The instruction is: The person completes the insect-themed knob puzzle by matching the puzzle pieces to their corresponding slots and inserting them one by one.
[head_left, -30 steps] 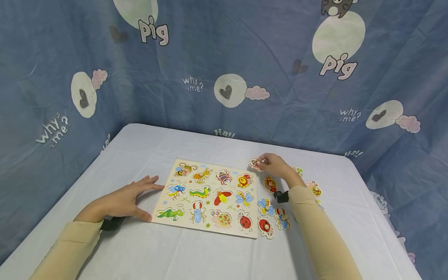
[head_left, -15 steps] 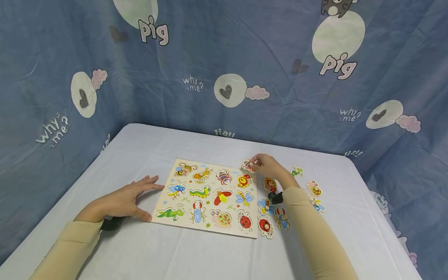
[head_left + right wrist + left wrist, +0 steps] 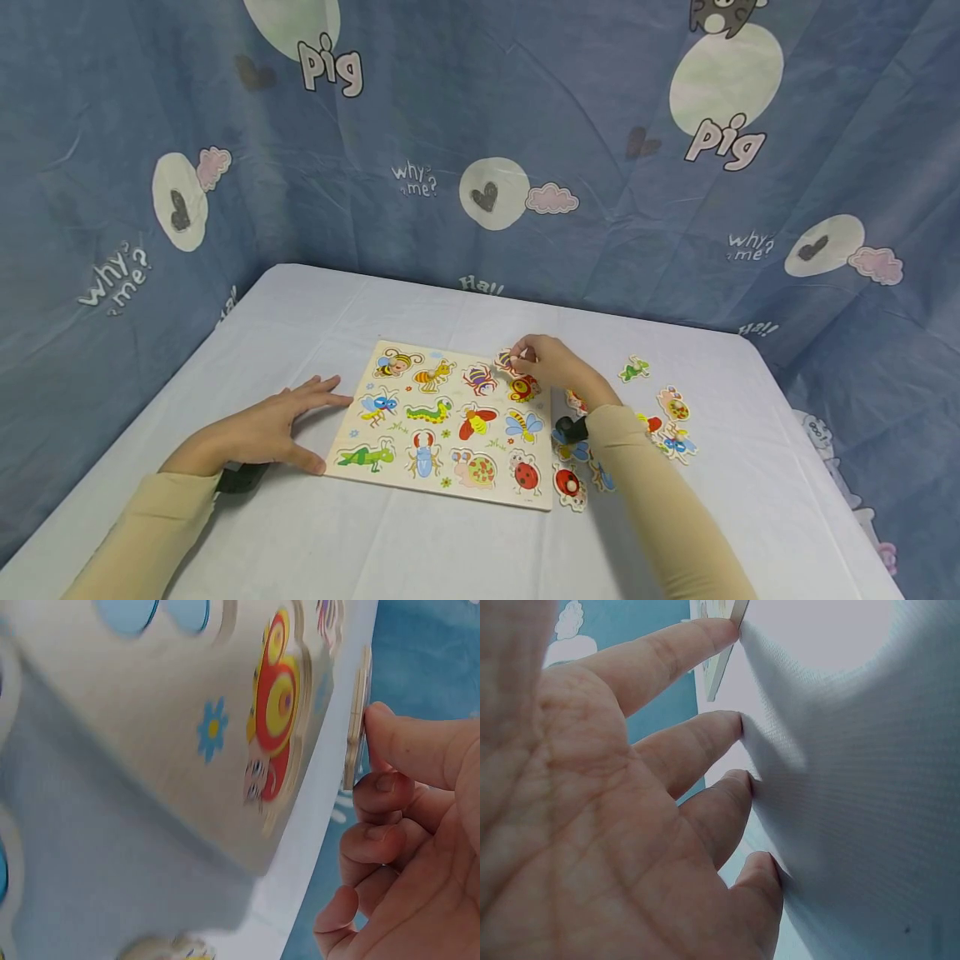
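A wooden puzzle board (image 3: 465, 433) with printed insect pictures lies flat on the table. My right hand (image 3: 555, 365) pinches a spider puzzle piece (image 3: 506, 361) above the board's far right corner, beside the printed spider. In the right wrist view the spider piece (image 3: 358, 720) shows edge-on between thumb and fingers, raised off the board. My left hand (image 3: 258, 429) is spread at the board's left side, its index finger and thumb touching the edge. The left wrist view shows its straight fingers (image 3: 697, 750) resting on the tablecloth, with the index fingertip against the board.
Right of the board lie several loose puzzle pieces: a ladybug (image 3: 570, 486), a grasshopper (image 3: 634, 368), a snail (image 3: 673, 404) and a mosquito (image 3: 677, 445). Others are partly hidden under the right forearm. A blue printed curtain (image 3: 495, 108) hangs behind the white table (image 3: 390, 542).
My right hand has carried the spider piece leftward, from beyond the board's right corner to over its far edge near the printed spider. My left hand has stayed still.
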`<state>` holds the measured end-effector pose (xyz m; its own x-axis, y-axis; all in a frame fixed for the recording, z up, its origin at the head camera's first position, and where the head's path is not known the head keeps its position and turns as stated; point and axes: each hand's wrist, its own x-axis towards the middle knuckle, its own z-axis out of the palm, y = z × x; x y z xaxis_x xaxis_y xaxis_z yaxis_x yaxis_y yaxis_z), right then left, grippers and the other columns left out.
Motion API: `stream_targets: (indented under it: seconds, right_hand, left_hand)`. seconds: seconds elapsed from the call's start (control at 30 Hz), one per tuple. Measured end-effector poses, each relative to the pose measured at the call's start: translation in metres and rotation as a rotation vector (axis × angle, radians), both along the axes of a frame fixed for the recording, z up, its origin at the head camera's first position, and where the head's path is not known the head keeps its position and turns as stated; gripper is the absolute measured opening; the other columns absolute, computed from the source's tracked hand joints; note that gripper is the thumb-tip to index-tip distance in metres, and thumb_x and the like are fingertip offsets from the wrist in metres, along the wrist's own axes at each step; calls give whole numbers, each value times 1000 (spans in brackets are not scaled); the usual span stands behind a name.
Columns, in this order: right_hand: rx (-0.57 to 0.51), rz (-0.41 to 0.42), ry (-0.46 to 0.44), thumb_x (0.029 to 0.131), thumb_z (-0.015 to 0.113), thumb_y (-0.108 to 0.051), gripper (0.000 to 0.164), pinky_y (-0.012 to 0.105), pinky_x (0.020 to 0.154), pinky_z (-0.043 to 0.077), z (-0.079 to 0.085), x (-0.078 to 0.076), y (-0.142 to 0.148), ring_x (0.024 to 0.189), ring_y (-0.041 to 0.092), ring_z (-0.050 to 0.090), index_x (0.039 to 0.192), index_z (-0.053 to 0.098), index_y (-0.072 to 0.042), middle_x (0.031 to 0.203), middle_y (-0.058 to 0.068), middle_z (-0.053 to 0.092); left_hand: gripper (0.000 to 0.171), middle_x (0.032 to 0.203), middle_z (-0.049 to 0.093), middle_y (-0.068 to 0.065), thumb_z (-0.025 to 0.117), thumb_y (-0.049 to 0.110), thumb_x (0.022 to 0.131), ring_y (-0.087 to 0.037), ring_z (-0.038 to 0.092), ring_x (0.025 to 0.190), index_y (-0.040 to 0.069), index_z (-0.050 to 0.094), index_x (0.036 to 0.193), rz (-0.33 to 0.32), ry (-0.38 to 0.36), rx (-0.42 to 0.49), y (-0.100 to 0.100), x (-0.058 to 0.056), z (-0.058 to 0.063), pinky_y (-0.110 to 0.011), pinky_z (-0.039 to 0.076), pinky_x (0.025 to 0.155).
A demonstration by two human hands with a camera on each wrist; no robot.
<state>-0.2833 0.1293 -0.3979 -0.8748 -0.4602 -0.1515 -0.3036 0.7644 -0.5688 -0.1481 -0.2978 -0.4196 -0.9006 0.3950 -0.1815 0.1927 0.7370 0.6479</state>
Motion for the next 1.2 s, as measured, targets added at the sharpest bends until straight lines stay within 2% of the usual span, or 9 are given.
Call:
stream_targets:
  seconds: [0.3, 0.67, 1.2]
  right_hand:
    - [10, 28, -17, 109, 65, -23, 18, 25, 63, 46, -5, 1, -16, 73, 14, 52, 118, 68, -7, 89, 3, 57]
    - [36, 44, -49, 108, 66, -24, 16, 27, 74, 46, -6, 5, -30, 83, 17, 55, 116, 68, -11, 95, 3, 62]
    - [44, 70, -41, 108, 67, -23, 13, 26, 71, 44, -9, 9, -41, 78, 15, 53, 114, 68, -11, 91, 2, 65]
  left_hand:
    - [100, 175, 26, -27, 102, 33, 65, -57, 10, 163, 15, 59, 153, -3, 2, 0, 0, 0, 1, -83, 7, 125]
    - [99, 176, 26, -26, 102, 34, 64, -57, 9, 163, 16, 60, 152, -5, 4, 14, -1, -1, 0, -82, 6, 126]
    - [99, 176, 26, -25, 102, 34, 65, -56, 10, 164, 16, 60, 152, 5, -7, 6, 1, 0, 2, -81, 6, 126]
